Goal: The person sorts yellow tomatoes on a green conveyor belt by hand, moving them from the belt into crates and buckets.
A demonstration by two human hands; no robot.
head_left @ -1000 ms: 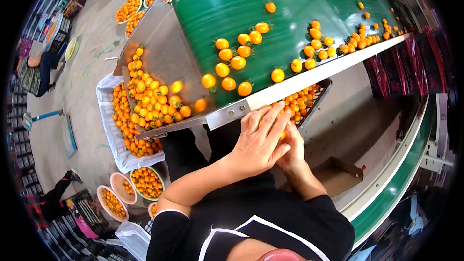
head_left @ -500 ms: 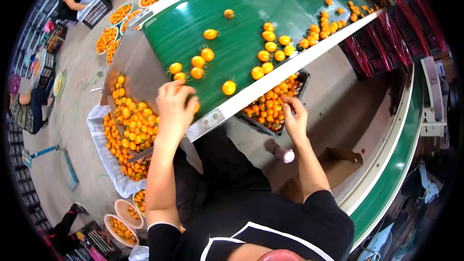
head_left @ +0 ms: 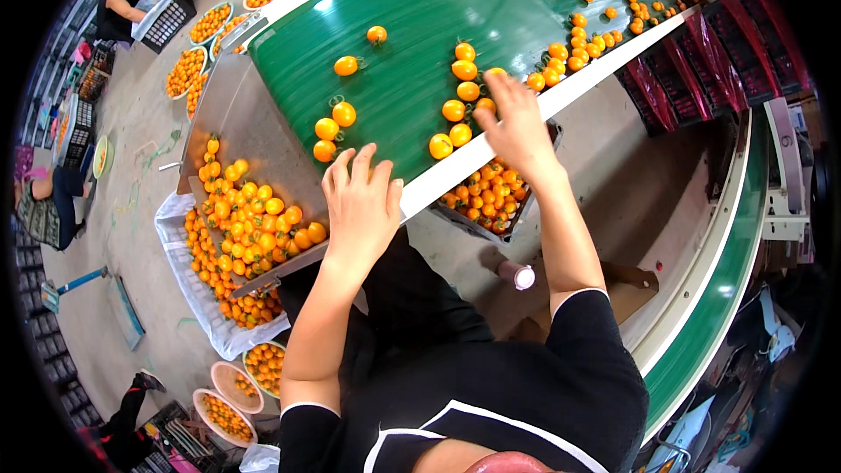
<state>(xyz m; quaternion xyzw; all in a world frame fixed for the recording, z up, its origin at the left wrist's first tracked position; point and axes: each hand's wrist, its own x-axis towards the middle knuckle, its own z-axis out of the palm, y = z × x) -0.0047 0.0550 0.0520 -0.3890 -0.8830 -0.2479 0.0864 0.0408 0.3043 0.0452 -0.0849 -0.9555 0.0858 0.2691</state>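
Observation:
Small orange tomatoes lie scattered on the green conveyor belt (head_left: pixel 399 92), several of them in a cluster (head_left: pixel 464 70) close to the white side rail (head_left: pixel 578 83). My right hand (head_left: pixel 519 127) reaches over that rail with fingers apart, the fingertips beside or touching tomatoes whose contact is partly hidden. At the belt's lower end my left hand (head_left: pixel 361 206) is spread, palm down, with nothing visible in it. Just past its fingertips is a tomato (head_left: pixel 325 151). Left of this hand, a metal chute (head_left: pixel 254 114) holds a heap of tomatoes (head_left: pixel 254 223) above a crate lined with white plastic (head_left: pixel 188 285).
Under the rail stands a dark crate of tomatoes (head_left: pixel 491 197). A capped bottle (head_left: pixel 523 278) is near a cardboard box (head_left: pixel 631 293). Another green belt (head_left: pixel 701 342) curves along the right. Tomato-filled basins (head_left: pixel 223 416) sit on the floor, and other people are at left.
My right hand has moved from above the dark crate up onto the belt. My left hand has shifted right and down. Tomatoes have travelled toward the lower left, and more lie in the chute.

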